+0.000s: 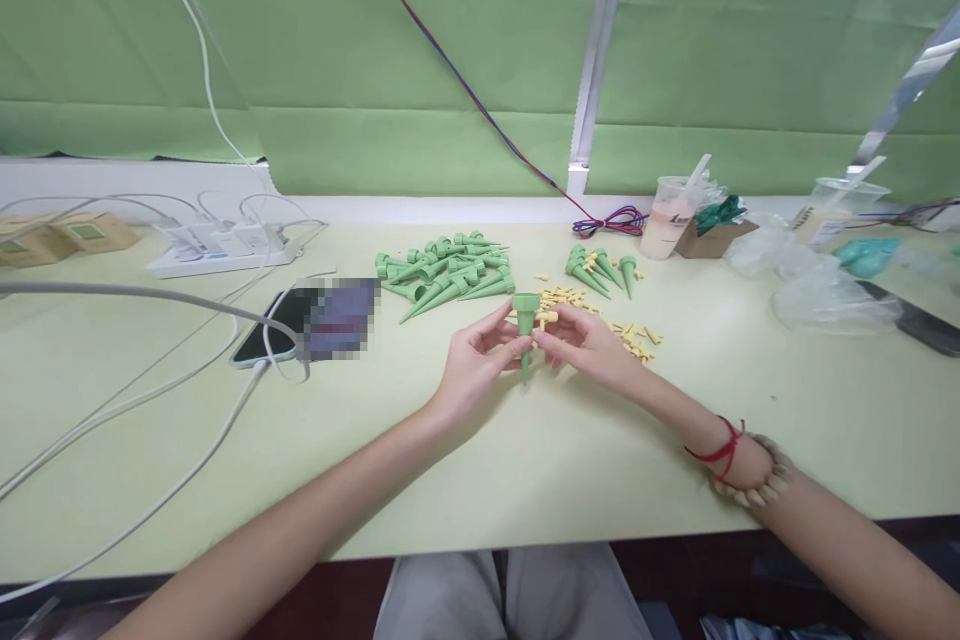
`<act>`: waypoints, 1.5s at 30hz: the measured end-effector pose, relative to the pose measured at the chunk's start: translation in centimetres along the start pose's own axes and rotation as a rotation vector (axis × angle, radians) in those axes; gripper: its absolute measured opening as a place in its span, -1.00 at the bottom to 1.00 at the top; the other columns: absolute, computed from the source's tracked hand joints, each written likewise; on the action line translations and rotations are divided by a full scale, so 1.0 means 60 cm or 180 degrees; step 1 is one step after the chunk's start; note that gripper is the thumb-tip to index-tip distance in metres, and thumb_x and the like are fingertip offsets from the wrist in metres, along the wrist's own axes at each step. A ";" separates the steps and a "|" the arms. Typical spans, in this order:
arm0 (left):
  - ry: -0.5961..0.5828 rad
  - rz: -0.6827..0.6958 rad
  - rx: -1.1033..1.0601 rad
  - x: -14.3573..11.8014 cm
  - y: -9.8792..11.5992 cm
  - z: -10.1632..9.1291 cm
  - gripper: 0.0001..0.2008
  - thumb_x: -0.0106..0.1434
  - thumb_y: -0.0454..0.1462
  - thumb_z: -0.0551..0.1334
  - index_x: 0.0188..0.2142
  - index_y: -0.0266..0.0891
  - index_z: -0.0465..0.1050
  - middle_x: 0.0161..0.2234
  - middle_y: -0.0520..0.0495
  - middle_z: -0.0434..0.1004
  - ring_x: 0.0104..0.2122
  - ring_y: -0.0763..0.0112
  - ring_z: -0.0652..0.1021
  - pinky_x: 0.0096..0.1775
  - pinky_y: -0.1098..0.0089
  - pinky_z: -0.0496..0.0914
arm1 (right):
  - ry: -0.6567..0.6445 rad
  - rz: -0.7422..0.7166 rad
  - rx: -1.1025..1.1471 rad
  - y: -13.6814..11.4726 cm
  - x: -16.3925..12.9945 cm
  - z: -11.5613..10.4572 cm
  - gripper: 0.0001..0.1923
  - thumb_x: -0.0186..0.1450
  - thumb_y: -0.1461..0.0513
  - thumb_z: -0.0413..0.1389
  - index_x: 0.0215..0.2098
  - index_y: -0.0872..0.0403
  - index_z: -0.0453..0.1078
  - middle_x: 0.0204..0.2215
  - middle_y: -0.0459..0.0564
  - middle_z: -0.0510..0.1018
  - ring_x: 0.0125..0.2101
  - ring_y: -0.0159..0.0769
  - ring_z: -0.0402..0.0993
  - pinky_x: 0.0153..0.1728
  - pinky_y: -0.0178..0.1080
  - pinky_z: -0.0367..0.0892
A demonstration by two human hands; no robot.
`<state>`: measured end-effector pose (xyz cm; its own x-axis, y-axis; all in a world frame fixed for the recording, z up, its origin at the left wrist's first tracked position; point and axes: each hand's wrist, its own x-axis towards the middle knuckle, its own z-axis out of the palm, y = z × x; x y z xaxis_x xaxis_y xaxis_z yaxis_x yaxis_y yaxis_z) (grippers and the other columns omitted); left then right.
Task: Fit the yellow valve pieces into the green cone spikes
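Between my hands, over the middle of the table point(480, 480), a green plastic watering spike point(526, 318) stands upright with its tip down. My left hand point(480, 357) is closed on the spike's body from the left. From the right, my right hand point(589, 345) pinches a small yellow valve point(547, 318) against the spike's side, just below the wide collar. Whether the valve is seated in the spike cannot be made out. Behind my right hand lie many loose yellow valves point(566, 299). A heap of green spikes point(450, 270) is at the back left.
Spikes with yellow pieces point(600, 270) lie at the back right. A phone point(277, 325) and white cables point(202, 460) occupy the left, near a power strip point(217, 245). Drink cups point(664, 220), a small box point(709, 238) and plastic bags point(825, 295) stand along the right.
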<state>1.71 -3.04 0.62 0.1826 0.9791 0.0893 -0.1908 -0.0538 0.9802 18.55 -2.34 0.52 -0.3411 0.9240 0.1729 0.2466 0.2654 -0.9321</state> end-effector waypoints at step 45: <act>0.0926 0.0729 0.4194 0.091 -0.022 -0.128 -0.65 0.12 -0.35 0.09 -0.08 -0.34 0.38 -0.19 -0.32 0.42 -0.06 -0.04 0.30 -0.05 0.03 0.14 | 0.1604 0.0184 -0.2923 0.091 0.027 -0.154 -0.64 0.22 0.07 -0.02 -0.09 0.05 0.37 -0.26 0.06 0.44 -0.41 -0.27 0.41 -0.32 -0.21 0.30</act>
<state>-4.46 3.90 -1.56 0.0329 0.9198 0.3910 0.8918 -0.2036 0.4040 27.75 3.15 -1.37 0.0583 0.8936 0.4450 0.9160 0.1294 -0.3799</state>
